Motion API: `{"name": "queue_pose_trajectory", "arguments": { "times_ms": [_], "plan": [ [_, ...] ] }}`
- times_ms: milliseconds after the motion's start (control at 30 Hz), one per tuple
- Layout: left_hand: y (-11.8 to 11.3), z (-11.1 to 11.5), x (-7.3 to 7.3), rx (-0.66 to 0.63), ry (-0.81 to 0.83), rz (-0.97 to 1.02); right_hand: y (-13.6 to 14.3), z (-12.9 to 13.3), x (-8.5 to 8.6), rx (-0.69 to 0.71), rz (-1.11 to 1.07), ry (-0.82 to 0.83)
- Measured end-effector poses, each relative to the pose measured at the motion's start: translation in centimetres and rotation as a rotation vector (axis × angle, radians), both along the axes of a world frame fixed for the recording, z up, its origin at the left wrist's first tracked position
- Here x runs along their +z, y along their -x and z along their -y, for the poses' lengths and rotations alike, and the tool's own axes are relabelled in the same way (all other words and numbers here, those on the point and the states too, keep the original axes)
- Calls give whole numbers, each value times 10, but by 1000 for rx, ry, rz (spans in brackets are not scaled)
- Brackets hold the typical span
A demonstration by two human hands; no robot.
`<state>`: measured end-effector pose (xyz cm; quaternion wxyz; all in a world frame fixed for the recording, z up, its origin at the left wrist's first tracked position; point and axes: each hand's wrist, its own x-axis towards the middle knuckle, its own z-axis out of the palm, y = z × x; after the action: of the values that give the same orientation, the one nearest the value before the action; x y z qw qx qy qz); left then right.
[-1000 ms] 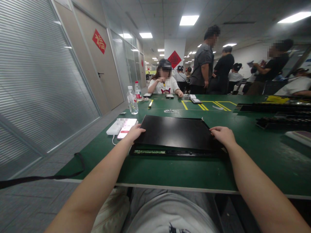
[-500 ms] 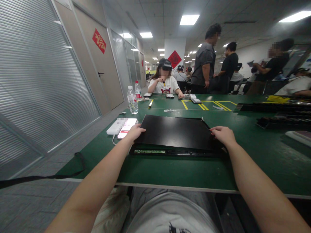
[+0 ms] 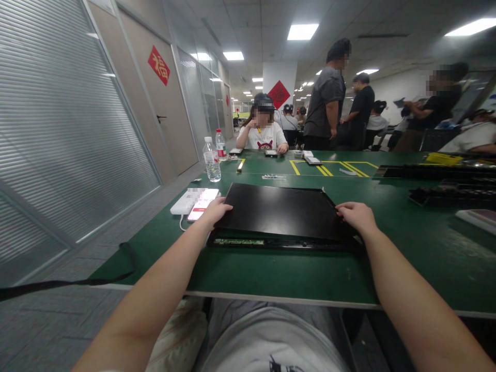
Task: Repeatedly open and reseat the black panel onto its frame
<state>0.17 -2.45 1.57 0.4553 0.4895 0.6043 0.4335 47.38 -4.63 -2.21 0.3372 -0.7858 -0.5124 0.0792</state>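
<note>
A thin black glossy panel, perhaps a display sheet, lies over a shallow black frame on the green table. Its near edge sits slightly raised above the frame's front strip, where a narrow green circuit board shows. On the panel's left edge, my left hand is closed, thumb on top and fingers mostly hidden beneath. My right hand pinches at the right side, by the panel's edge and the frame's rim; its fingertips are partly hidden.
Left of my left hand are a phone and a white box with a cable. Two water bottles stand behind them. Dark frames lie at the right. A person sits across the green table; others stand behind.
My hands and the black panel stay nearly still. The seated person across the table has lowered a hand slightly toward a small device, and a standing person at the back has turned.
</note>
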Motion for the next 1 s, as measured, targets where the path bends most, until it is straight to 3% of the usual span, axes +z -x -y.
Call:
{"name": "queue_pose_trajectory", "arguments": {
  "times_ms": [433, 1000],
  "plan": [
    [0, 3, 2, -6, -35, -96, 1, 1, 1, -24, -13, 21],
    [-6, 10, 6, 14, -4, -43, 0, 0, -1, -73, -12, 20]
  ]
}}
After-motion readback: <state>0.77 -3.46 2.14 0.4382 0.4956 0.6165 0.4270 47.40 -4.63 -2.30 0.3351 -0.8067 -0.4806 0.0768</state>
